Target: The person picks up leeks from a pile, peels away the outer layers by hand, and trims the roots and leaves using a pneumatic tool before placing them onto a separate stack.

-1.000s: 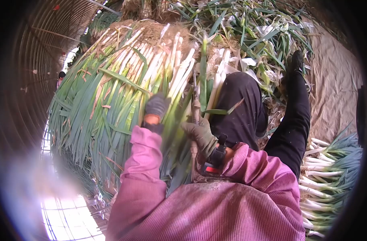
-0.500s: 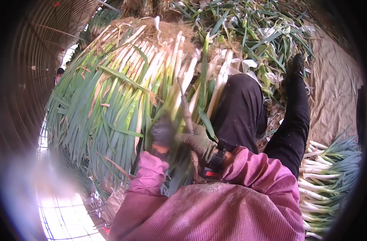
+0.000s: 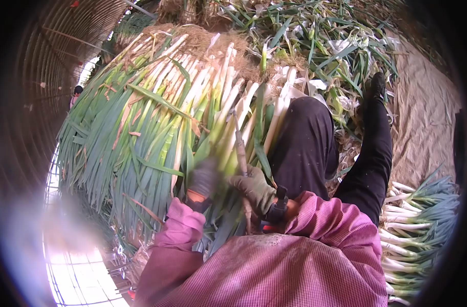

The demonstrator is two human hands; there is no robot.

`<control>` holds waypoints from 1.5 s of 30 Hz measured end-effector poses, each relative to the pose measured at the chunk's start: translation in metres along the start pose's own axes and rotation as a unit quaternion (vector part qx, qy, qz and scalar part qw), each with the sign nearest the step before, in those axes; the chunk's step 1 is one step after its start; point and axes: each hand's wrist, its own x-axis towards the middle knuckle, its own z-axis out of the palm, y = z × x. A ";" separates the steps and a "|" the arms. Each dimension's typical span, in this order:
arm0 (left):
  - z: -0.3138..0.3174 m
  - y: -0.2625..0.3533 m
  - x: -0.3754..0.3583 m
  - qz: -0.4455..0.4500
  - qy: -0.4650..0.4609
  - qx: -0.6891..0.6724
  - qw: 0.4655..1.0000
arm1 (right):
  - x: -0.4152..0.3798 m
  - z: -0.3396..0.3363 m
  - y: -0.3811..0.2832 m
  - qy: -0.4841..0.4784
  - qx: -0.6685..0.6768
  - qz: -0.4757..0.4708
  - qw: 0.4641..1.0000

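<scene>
My right hand [image 3: 256,189], in an olive-grey glove, is closed around a long thin brown tool [image 3: 241,151]. The tool stands roughly upright in view, its narrow tip up among the white stalks; its exact kind I cannot make out. My left hand [image 3: 202,176], in a dark glove, is smeared by motion at the right edge of a big pile of long green onions [image 3: 156,97]. Its fingers cannot be made out. Several loose stalks [image 3: 228,123] lie just beyond both hands, with roots pointing away from me and green leaves toward me.
Peeled green onions [image 3: 402,235] lie in a row at the right. Leaf scraps and peelings [image 3: 325,51] cover the ground ahead. My bent knee [image 3: 305,133] is right of the tool, beside a brown ground sheet [image 3: 422,112]. A person [image 3: 76,94] is far off at left.
My left hand has shifted slightly, still blurred. The tool and my right hand have moved a little down and right. A stalk near the tool's tip now shows more clearly.
</scene>
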 end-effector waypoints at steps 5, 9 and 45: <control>0.015 0.010 -0.007 0.071 0.140 0.067 0.985 | -0.004 0.006 0.003 0.012 0.037 0.082 0.996; 0.006 0.028 -0.005 -0.015 0.068 0.114 0.991 | -0.003 0.010 0.006 0.045 0.127 -0.006 0.991; -0.010 0.012 0.020 -0.178 -0.026 -0.075 0.981 | -0.013 0.024 -0.005 -0.046 -0.123 0.203 0.970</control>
